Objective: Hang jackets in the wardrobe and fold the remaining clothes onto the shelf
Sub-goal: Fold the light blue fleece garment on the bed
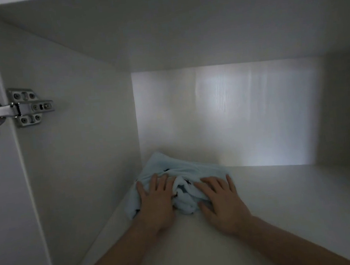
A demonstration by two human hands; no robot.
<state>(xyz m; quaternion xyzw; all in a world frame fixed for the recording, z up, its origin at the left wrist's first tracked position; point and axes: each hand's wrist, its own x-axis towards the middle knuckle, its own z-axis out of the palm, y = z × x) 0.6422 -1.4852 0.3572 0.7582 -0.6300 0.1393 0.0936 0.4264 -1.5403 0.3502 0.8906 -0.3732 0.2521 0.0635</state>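
Observation:
A folded pale blue garment (171,165) with small dark marks lies on the white wardrobe shelf (296,201), pushed into the back left corner. My left hand (155,201) lies flat on its left half with fingers spread. My right hand (220,198) presses flat on its right half, fingers straight. A bunched fold of the cloth rises between the two hands. Both forearms reach in from the lower edge of the view.
The white left side wall (80,142) and the lit back panel (232,115) close in the compartment. Another white board (180,24) sits overhead. A metal door hinge (24,108) is fixed at the left front edge.

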